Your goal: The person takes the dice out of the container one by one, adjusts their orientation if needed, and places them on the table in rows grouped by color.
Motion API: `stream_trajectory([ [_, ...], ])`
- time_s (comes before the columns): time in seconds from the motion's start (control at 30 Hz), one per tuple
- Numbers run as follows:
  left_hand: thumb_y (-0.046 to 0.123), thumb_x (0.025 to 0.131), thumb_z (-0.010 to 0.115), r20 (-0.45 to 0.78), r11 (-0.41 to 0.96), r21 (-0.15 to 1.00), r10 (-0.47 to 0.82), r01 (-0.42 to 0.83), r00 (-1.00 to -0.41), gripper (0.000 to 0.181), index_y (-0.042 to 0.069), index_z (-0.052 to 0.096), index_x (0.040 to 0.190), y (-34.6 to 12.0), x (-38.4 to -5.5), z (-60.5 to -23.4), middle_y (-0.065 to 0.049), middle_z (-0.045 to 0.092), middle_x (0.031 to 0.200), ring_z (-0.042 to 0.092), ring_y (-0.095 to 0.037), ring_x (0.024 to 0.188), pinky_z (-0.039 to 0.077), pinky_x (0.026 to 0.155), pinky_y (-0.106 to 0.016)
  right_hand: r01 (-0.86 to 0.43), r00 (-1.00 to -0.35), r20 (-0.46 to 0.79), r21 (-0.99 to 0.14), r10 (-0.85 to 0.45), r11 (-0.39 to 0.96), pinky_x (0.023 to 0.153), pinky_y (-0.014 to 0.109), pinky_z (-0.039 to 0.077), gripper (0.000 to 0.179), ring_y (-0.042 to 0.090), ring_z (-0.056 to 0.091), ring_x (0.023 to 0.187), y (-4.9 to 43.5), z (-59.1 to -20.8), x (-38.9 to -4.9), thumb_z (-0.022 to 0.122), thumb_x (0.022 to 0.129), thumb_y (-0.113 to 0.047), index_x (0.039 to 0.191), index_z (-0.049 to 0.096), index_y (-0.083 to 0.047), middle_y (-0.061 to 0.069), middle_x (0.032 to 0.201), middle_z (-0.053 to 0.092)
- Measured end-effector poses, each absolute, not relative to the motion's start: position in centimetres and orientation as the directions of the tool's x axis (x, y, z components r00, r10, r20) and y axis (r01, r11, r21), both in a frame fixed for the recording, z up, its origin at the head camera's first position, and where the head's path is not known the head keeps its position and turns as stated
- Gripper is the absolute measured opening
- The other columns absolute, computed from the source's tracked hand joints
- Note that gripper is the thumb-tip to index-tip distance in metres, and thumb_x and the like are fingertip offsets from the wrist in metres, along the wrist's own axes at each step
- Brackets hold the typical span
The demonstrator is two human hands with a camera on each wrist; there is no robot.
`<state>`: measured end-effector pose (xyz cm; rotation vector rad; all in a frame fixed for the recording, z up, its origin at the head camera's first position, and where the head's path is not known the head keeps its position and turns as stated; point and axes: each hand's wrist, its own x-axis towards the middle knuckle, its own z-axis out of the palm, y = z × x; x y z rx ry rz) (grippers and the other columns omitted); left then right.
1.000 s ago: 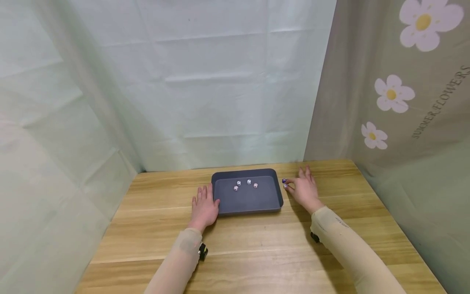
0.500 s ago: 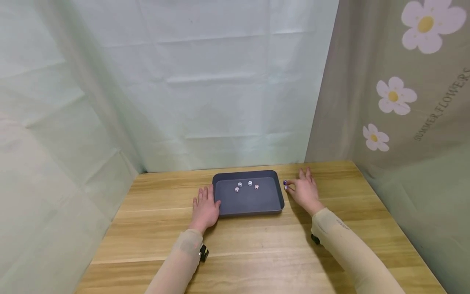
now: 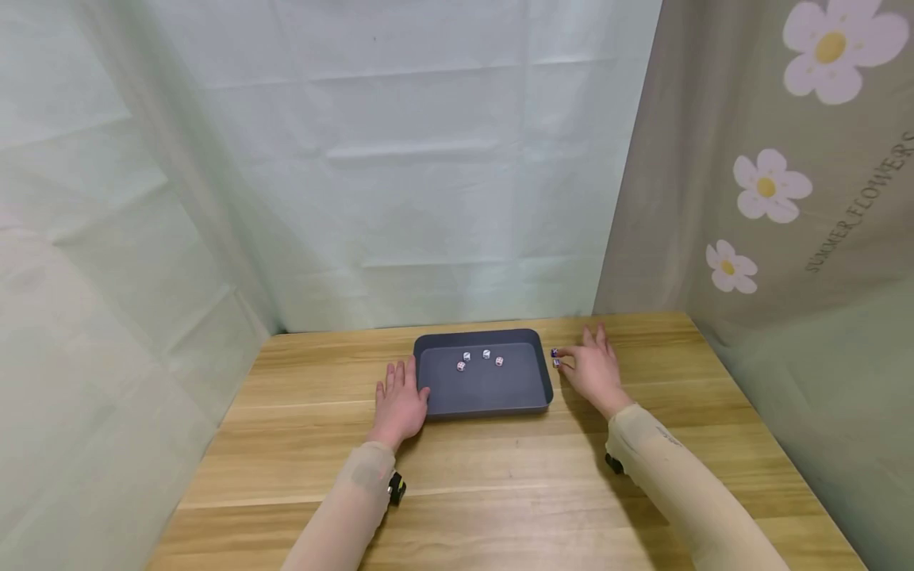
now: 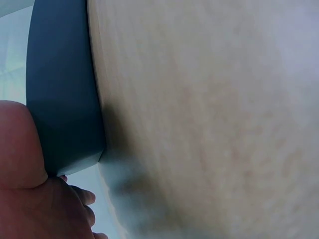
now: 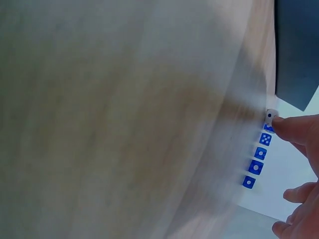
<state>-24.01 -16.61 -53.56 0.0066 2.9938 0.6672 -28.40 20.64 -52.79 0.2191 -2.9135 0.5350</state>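
A dark grey rectangular tray (image 3: 478, 396) rests on the table with several white dice (image 3: 460, 366) in it. My left hand (image 3: 400, 406) lies at its left side, fingers straight, thumb against the wall. My right hand (image 3: 594, 371) is just right of the tray, with thumb and forefinger bent around a white die (image 3: 556, 363); a blue die (image 3: 554, 352) sits right behind it. In the right wrist view, the thumb tip touches the white die (image 5: 270, 116). Several blue dice (image 5: 255, 167) stand there in a row, hidden in the head view.
The wooden table (image 3: 500, 492) ends at a pale cloth curtain (image 3: 428, 198) behind the tray. Another curtain (image 3: 821, 317) with printed flowers hangs on the right, and pale cloth (image 3: 107, 317) closes the left side.
Both hands keep their places by the tray, and the dice stay where they were. Only the head view shifts very slightly.
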Motion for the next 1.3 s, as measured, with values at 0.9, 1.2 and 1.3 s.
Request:
stream_trajectory([
  [0.9,0.028,0.113,0.049,-0.062,0.908,0.419,0.019,-0.009,-0.998,0.073,0.003,0.013,0.171,-16.8,-24.0,-53.9,-0.028,0.015,0.175,0.004,-0.044,0.163,0.007,0.128,-0.066,-0.196,-0.969,0.223,-0.439,-0.105,0.877,0.122,0.072,0.020,0.037,0.058,0.010,0.158,18.9,-51.8,-27.9,0.065,0.099,0.000,0.128,0.081,-0.018,0.032,0.168,0.028],
  [1.2,0.028,0.113,0.050,-0.055,0.902,0.431,0.021,-0.005,-0.998,0.073,0.003,0.013,0.171,-16.6,-24.0,-53.8,-0.028,0.016,0.174,0.004,-0.044,0.163,0.007,0.127,-0.066,-0.257,-0.948,0.288,-0.438,-0.137,0.861,0.121,0.073,0.025,0.035,0.056,0.014,0.158,16.6,-51.4,-27.7,0.062,0.100,0.001,0.116,0.085,-0.019,0.032,0.167,0.034],
  [1.3,0.028,0.113,0.049,-0.059,0.900,0.437,0.029,0.001,-0.998,0.073,0.003,0.012,0.171,-16.8,-24.1,-54.1,-0.029,0.015,0.174,0.003,-0.044,0.163,0.006,0.127,-0.067,-0.271,-0.943,0.298,-0.425,-0.149,0.864,0.119,0.073,0.029,0.035,0.055,0.015,0.158,15.8,-51.4,-27.6,0.063,0.099,0.000,0.115,0.086,-0.021,0.031,0.166,0.036],
])
